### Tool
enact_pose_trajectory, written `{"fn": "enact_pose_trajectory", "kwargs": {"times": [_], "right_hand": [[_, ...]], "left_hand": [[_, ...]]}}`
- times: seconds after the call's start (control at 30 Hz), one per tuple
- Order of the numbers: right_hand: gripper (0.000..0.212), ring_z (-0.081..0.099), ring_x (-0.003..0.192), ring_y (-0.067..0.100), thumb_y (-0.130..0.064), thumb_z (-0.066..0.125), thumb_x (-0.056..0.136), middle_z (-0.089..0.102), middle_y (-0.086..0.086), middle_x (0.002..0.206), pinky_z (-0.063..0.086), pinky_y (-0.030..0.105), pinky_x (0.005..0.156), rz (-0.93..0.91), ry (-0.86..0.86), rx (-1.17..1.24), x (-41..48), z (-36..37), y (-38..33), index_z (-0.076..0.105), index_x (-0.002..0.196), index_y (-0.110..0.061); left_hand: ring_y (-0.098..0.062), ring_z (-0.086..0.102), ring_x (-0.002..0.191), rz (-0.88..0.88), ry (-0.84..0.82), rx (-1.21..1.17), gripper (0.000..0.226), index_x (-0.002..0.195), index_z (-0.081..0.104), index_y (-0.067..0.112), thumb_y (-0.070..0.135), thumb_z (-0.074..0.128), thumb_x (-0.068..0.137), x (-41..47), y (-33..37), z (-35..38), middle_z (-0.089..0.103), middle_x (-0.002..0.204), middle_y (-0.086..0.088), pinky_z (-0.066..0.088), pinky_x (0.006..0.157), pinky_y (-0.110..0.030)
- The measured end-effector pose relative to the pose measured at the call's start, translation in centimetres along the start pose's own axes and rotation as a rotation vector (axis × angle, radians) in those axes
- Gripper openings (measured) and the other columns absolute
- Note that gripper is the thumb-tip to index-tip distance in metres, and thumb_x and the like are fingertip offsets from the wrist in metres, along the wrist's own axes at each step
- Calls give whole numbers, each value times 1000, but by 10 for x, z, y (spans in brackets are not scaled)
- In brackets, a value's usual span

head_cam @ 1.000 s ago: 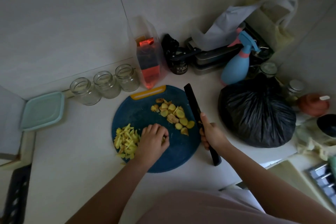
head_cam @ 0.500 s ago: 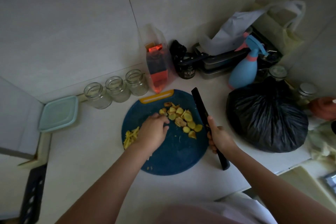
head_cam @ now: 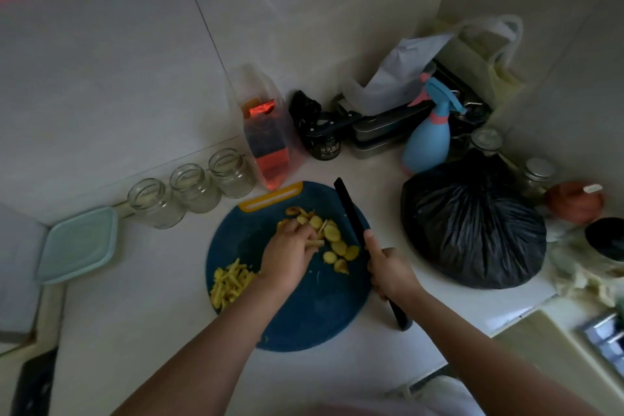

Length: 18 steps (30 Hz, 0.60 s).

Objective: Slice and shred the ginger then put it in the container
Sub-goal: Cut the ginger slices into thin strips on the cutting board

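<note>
A round blue cutting board (head_cam: 304,314) with a yellow handle lies on the white counter. A heap of yellow ginger shreds (head_cam: 231,282) sits at its left edge. Round ginger slices (head_cam: 334,240) lie scattered at its upper right. My left hand (head_cam: 290,253) reaches into the slices, its fingers curled over a few of them. My right hand (head_cam: 388,270) grips the handle of a black knife (head_cam: 349,213), whose blade points away along the board's right edge. A pale green lidded container (head_cam: 79,243) sits at the far left.
Three glass jars (head_cam: 192,187) line the wall behind the board, beside a clear bag with an orange packet (head_cam: 266,142). A tied black bag (head_cam: 472,226) bulks at the right. A blue spray bottle (head_cam: 430,135), tins and bags crowd the corner.
My left hand left the shred heap and moved up and right to the ginger slices. My right hand and the knife kept their place by the board.
</note>
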State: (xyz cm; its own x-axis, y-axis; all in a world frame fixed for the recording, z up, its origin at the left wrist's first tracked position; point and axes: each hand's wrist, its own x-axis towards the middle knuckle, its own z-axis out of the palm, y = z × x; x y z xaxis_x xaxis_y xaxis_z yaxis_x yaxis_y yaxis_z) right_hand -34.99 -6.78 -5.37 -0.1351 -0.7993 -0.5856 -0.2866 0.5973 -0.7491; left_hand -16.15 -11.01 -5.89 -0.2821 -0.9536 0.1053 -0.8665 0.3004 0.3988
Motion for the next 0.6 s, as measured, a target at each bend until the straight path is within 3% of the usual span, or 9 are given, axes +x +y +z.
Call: {"fn": "enact_pose_trajectory", "kwargs": {"times": [0.1,0.23,0.33,0.43,0.6], "right_hand": [[64,43,44,16,-74,30,89,46,2,56,36,22,42,18,2,17,3,-1,1,46,67,-15],[64,42,42,15,-73,29,89,44,0,53,35,22,44,30,-8,40,7,-1,1,44,64,-17],[63,41,42,15,-72,29,90,44,1,52,35,23,43,26,-5,45,8,-2,2,44,64,-16],[63,42,42,15,-72,30,90,45,1,54,35,23,42,30,-7,51,8,-1,1,45,66,-16],[63,43,43,15,-71,29,91,45,1,55,35,22,42,26,-2,34,8,-1,1,45,66,-15]], "left_hand": [[-16,56,78,-77,54,-76,14,79,66,11,16,78,76,-7,-2,2,57,87,0,42,64,-24],[-5,58,68,-415,-13,-452,9,81,65,12,17,73,83,-8,0,-2,63,75,6,44,63,-14],[2,57,52,-565,-76,-700,7,80,66,11,12,70,85,-4,1,-5,66,71,4,45,58,-13],[-1,57,52,-578,-101,-689,8,79,65,12,11,71,84,-2,0,-7,65,69,4,45,57,-14],[-6,57,71,-454,-38,-412,13,82,63,14,16,75,81,-2,0,-8,60,74,9,43,64,-15]]}}
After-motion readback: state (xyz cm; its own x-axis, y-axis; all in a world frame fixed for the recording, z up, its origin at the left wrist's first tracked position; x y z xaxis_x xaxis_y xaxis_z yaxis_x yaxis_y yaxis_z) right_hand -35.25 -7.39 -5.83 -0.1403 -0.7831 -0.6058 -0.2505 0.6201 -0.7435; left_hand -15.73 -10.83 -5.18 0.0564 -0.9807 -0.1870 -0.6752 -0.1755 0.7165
